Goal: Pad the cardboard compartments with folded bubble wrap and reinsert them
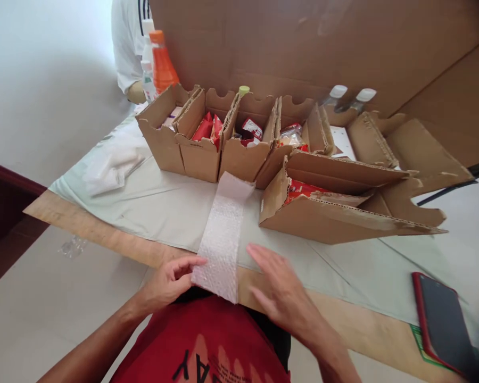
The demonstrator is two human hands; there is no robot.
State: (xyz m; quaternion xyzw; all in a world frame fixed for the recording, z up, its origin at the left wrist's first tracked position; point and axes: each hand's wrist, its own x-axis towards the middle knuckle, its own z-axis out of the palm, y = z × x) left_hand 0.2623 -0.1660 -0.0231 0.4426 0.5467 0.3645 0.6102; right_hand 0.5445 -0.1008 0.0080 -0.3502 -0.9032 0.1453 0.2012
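Bubble wrap lay pinched at seven o'clock by the left hand; the right hand hung open, empty, at four.

The wrap is thin plastic, bubbly and faintly shiny. The boxes are matt corrugated cardboard, rough along their cut edges. The packets look like glossy plastic film. Creased, matt cloth covers smooth-looking wood. The phone has a smooth, glossy screen.
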